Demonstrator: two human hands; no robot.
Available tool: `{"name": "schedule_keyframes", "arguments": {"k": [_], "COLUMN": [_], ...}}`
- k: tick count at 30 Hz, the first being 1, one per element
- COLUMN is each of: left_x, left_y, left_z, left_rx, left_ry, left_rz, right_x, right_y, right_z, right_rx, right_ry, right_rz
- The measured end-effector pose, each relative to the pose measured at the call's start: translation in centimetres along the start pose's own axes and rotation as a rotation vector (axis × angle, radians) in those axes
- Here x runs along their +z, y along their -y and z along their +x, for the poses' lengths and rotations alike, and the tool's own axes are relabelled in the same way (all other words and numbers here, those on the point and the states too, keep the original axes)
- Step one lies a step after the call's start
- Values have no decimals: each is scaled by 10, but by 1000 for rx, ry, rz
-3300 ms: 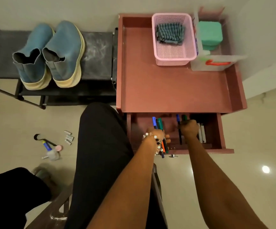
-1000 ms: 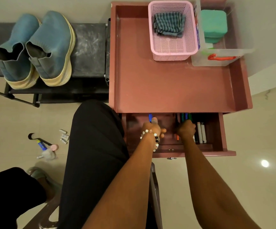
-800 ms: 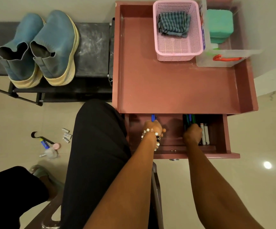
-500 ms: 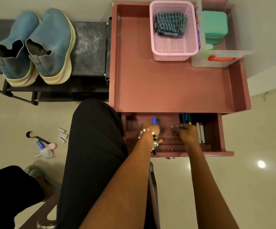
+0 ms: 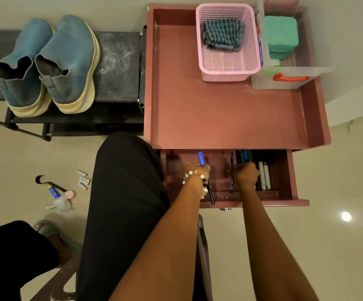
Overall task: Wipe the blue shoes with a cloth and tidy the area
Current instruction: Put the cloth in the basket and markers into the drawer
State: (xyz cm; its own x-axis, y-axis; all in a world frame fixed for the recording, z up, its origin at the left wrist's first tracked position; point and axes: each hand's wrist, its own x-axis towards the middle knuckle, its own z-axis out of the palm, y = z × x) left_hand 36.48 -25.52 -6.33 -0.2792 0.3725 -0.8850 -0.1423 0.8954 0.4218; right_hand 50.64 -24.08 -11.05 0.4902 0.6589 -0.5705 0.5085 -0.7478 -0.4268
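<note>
Left hand (image 5: pixel 195 173): I grip a blue pen (image 5: pixel 201 158), fingers curled.
Right hand (image 5: pixel 244 173): closed, seemingly on pens (image 5: pixel 244 156), drawer's (image 5: pixel 284 170) right side.
Advice: lay pens parallel.

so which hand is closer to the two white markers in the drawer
Right. The right hand sits just left of the white markers, almost touching them. The left hand, gripping a blue pen, is further left across the drawer.
</note>
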Motion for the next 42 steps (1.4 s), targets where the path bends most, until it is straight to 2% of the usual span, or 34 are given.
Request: {"name": "schedule_keyframes", "arguments": {"k": [3, 6, 9, 11, 13, 15, 16, 17, 19, 21, 25, 29, 32, 37, 42], "left_x": [1, 1, 2, 4, 6, 7, 7, 8, 8, 8, 7, 3, 2, -1, -6], "left_y": [-2, -4, -2, -1, 0, 1, 1, 2, 4, 2, 0, 2, -2, -3, -4], "left_z": [1, 6, 7, 6, 5, 4, 3, 3, 3, 1, 6, 11, 7, 11, 11], "left_rx": [79, 88, 92, 104, 130, 139, 148, 151, 133, 96, 127, 129, 148, 150, 129], "left_ry": [-11, 2, 19, 21, -1, 1, 5, 14, 71, 132, 25, 24, 36, 24, 79], "left_rz": [25, 26, -5, 12, 61, 79, 83, 87, 63, 10, 28, 105, 123, 127, 132], "right_x": [11, 13, 9, 2, -10, -26, -32, -36, -37, -33, -15, 5, 8, 11, 4], "right_y": [-4, -5, -4, -2, 3, 10, 13, 13, 10, 7, -2, 1, 3, -2, 0], "right_z": [18, 21, 14, 2, -19, -54, -70, -81, -90, -86, -45, -9, -6, -9, -13], "right_rx": [-20, -60, -85, -91, -111, -113, -138, -177, -230, -173, 3, 146, 182, 101, 30], "right_ry": [-39, -113, -171, -164, 37, 369, 505, 575, 516, 400, 145, -64, -56, -36, -56], "right_rz": [-199, -293, -270, -143, 98, 316, 336, 315, 253, 280, 320, 92, -16, -156, -212]}}
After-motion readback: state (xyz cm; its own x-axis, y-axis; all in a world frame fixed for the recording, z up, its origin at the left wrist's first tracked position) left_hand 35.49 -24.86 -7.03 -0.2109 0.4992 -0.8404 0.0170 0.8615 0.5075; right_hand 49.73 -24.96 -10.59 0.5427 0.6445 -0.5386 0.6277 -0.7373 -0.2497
